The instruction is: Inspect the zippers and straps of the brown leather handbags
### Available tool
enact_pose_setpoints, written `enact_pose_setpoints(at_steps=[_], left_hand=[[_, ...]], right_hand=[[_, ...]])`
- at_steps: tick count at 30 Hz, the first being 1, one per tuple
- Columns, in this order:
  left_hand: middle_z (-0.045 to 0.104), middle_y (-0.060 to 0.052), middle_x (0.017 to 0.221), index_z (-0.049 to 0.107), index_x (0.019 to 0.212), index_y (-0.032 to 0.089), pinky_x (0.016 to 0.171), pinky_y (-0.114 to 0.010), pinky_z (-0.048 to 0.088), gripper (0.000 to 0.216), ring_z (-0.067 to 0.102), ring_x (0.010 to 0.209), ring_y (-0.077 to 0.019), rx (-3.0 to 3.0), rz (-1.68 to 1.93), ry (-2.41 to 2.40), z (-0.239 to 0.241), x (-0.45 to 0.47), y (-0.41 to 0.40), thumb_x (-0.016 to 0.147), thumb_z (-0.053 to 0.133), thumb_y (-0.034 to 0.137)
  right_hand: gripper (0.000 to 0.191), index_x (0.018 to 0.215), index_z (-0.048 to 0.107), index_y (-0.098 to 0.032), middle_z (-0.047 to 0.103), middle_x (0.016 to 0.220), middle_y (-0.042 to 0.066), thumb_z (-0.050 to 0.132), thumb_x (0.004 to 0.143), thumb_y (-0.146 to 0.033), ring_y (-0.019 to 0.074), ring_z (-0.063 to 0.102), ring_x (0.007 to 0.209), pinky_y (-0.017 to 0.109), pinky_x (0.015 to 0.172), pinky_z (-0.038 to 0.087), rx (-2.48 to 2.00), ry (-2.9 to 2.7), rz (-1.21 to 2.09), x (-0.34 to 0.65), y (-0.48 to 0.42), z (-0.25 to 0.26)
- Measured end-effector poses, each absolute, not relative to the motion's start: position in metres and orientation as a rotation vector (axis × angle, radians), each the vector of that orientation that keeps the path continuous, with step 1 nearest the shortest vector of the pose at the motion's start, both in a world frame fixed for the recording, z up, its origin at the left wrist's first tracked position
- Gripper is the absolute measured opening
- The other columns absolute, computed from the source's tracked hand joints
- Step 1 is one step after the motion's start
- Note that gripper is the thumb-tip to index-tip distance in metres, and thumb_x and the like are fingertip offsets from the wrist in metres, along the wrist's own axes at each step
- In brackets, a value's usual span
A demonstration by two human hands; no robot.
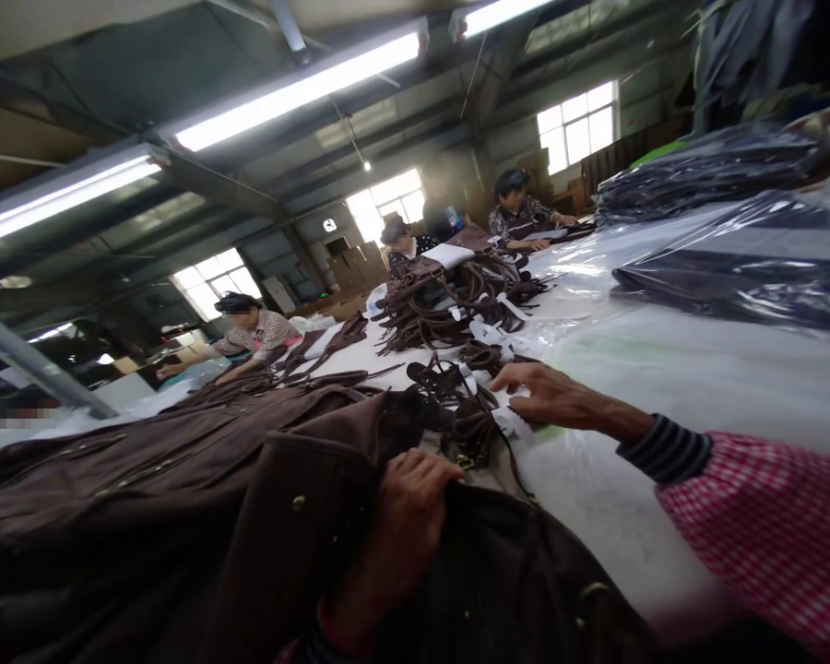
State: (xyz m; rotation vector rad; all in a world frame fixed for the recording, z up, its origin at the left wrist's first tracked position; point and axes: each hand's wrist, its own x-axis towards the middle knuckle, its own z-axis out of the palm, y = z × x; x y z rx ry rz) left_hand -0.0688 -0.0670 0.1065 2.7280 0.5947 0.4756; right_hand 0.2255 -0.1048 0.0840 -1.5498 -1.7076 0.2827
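A dark brown jacket (180, 498) with small brass snaps lies spread over the white table (698, 369) in front of me. My left hand (405, 526) is closed, gripping a fold of the jacket near its collar. My right hand (550, 397), in a striped cuff and red checked sleeve, reaches out over a bundle of brown belts with white tags (467, 406); its fingers are stretched and rest on a white tag beside the bundle.
A bigger heap of brown belts (456, 295) lies further along the table. Stacks of dark garments in clear plastic bags (740, 249) sit at the right. Three other people work along the table's far side. Cardboard boxes stand at the back.
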Motion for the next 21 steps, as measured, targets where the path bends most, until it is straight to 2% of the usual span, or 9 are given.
enact_pose_setpoints(at_steps=[3, 5, 8, 12, 17, 21], left_hand=[[0.065, -0.004, 0.110, 0.063, 0.108, 0.024, 0.088, -0.039, 0.037, 0.045, 0.052, 0.106, -0.0251, 2.923, 0.289, 0.668, 0.114, -0.069, -0.081, 0.075, 0.048, -0.003], [0.064, -0.006, 0.102, 0.061, 0.095, 0.021, 0.079, -0.038, 0.036, 0.038, 0.051, 0.098, -0.0251, 2.995, 0.270, 0.740, 0.115, -0.066, -0.083, 0.072, 0.045, -0.005], [0.058, -0.004, 0.086, 0.050, 0.075, 0.019, 0.073, -0.034, 0.035, 0.029, 0.047, 0.087, -0.0222, 2.955, 0.472, 0.743, 0.117, -0.059, -0.079, 0.067, 0.042, -0.007], [0.052, -0.001, 0.077, 0.045, 0.069, 0.019, 0.070, -0.031, 0.033, 0.028, 0.046, 0.083, -0.0189, 2.821, 0.761, 0.657, 0.132, -0.047, -0.073, 0.058, 0.041, -0.007], [0.053, -0.001, 0.075, 0.052, 0.064, 0.018, 0.071, -0.030, 0.034, 0.024, 0.048, 0.082, -0.0177, 2.721, 0.782, 0.581, 0.159, -0.022, -0.063, 0.061, 0.042, -0.004], [0.054, -0.001, 0.075, 0.054, 0.062, 0.017, 0.070, -0.030, 0.034, 0.021, 0.049, 0.080, -0.0172, 2.697, 0.749, 0.527, 0.168, -0.005, -0.051, 0.060, 0.043, -0.001]], right_hand=[[0.038, 0.114, 0.071, -0.018, 0.072, 0.105, 0.009, 0.062, 0.077, -0.018, 0.0254, 0.064, 0.099, 0.031, 0.087, 0.046, -1.668, -1.967, 0.245, 0.227, -0.106, 0.071], [0.035, 0.116, 0.069, -0.019, 0.072, 0.105, 0.009, 0.062, 0.082, -0.019, 0.0253, 0.064, 0.099, 0.030, 0.086, 0.045, -1.730, -2.062, 0.213, 0.221, -0.103, 0.065], [0.023, 0.109, 0.069, -0.020, 0.072, 0.102, 0.009, 0.057, 0.089, -0.021, 0.0253, 0.066, 0.098, 0.029, 0.082, 0.043, -1.782, -2.108, 0.161, 0.215, -0.098, 0.064], [0.018, 0.097, 0.069, -0.019, 0.071, 0.091, 0.009, 0.054, 0.094, -0.028, 0.0256, 0.067, 0.089, 0.029, 0.073, 0.039, -1.803, -2.075, 0.081, 0.220, -0.102, 0.083], [0.021, 0.099, 0.072, -0.022, 0.069, 0.079, 0.004, 0.062, 0.081, -0.028, 0.0201, 0.062, 0.073, 0.026, 0.062, 0.034, -1.747, -2.025, 0.161, 0.223, -0.110, 0.128], [0.016, 0.084, 0.072, -0.017, 0.068, 0.077, 0.009, 0.062, 0.073, -0.023, 0.0235, 0.061, 0.073, 0.029, 0.061, 0.033, -1.668, -2.067, 0.242, 0.202, -0.100, 0.144]])
